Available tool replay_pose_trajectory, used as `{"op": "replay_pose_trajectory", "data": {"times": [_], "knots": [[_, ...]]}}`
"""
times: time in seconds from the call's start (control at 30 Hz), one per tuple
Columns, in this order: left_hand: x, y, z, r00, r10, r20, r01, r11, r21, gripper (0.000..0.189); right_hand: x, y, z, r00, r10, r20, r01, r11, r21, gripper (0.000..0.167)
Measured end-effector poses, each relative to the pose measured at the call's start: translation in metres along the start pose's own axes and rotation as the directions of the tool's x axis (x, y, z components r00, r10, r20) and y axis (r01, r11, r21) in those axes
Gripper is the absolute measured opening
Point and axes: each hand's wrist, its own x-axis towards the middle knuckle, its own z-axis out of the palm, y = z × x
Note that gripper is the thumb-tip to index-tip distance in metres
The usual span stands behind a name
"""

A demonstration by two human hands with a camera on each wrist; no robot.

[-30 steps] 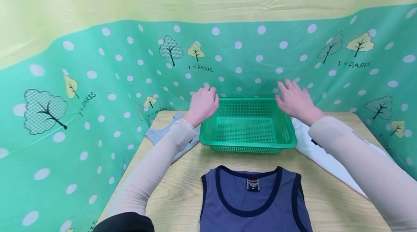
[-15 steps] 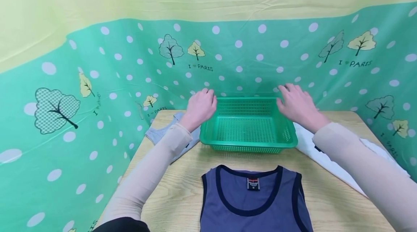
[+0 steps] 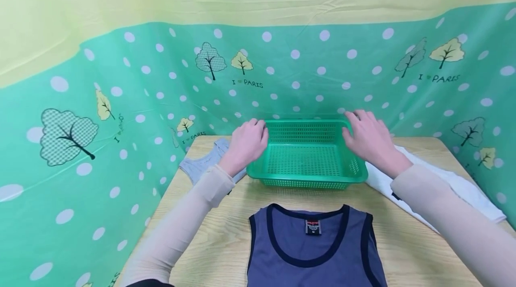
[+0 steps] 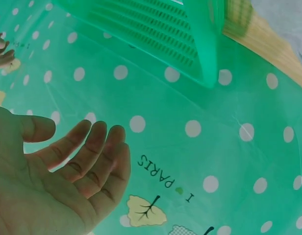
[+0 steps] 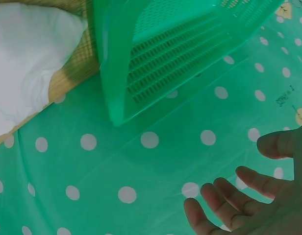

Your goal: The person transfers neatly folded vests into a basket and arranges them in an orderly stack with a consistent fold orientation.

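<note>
Head view shows the green basket on the tabletop, just past the dark tank top. A grey shirt lies on the left side of the basket, and a white cloth is on the right, partly hidden by a sleeve. Both hands are up by the basket's far corners.

To handle the basket well, I think both hands should work as a pair. They should take the same spot on each side, so it stays flat and doesn't tip. A soft, even hold seems enough, because the basket looks light (plastic full of little holes). The loose clothes are close by, so it would be smart to keep clear of them.

Now the pose. The left hand has its back to the head camera and its arm reaching forward. The right hand does nearly the same on the other side. In the wrist views, the left fingers bend a little, with the thumb held away. The right fingers are loose and spread apart too. Neither hand seems to grip anything.
</note>
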Motion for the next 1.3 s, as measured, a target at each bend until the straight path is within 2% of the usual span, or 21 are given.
{"op": "replay_pose_trajectory", "data": {"times": [0.27, 0.43, 0.53, 0.77, 0.9, 1.1, 1.3], "knots": [[-0.024, 0.010, 0.001, 0.999, 0.039, -0.022, -0.039, 0.999, -0.013, 0.034, -0.014, -0.007, 0.001, 0.993, -0.033, -0.110, 0.039, 0.998, 0.057, 0.042], [-0.042, 0.019, 0.003, 0.997, 0.066, -0.034, -0.067, 0.997, -0.035, 0.033, -0.028, -0.013, 0.002, 0.967, -0.081, -0.243, 0.111, 0.988, 0.111, 0.036], [-0.053, 0.023, 0.005, 0.997, 0.069, -0.029, -0.071, 0.996, -0.052, 0.028, -0.037, -0.018, 0.004, 0.952, -0.102, -0.289, 0.148, 0.979, 0.141, 0.036], [-0.077, 0.032, 0.011, 0.995, 0.097, -0.023, -0.098, 0.994, -0.043, 0.027, -0.060, -0.026, 0.006, 0.937, -0.124, -0.326, 0.194, 0.962, 0.191, 0.039], [-0.089, 0.037, 0.014, 0.996, 0.089, 0.003, -0.089, 0.994, -0.055, 0.025, -0.072, -0.027, 0.007, 0.933, -0.129, -0.337, 0.202, 0.960, 0.195, 0.039], [-0.109, 0.040, 0.021, 0.996, 0.076, 0.052, -0.074, 0.997, -0.034, 0.023, -0.096, -0.025, 0.016, 0.949, -0.118, -0.293, 0.181, 0.963, 0.197, 0.038], [-0.122, 0.041, 0.030, 0.991, 0.100, 0.090, -0.099, 0.995, -0.015, 0.015, -0.109, -0.018, 0.030, 0.959, -0.119, -0.255, 0.184, 0.951, 0.248, 0.039]]}}
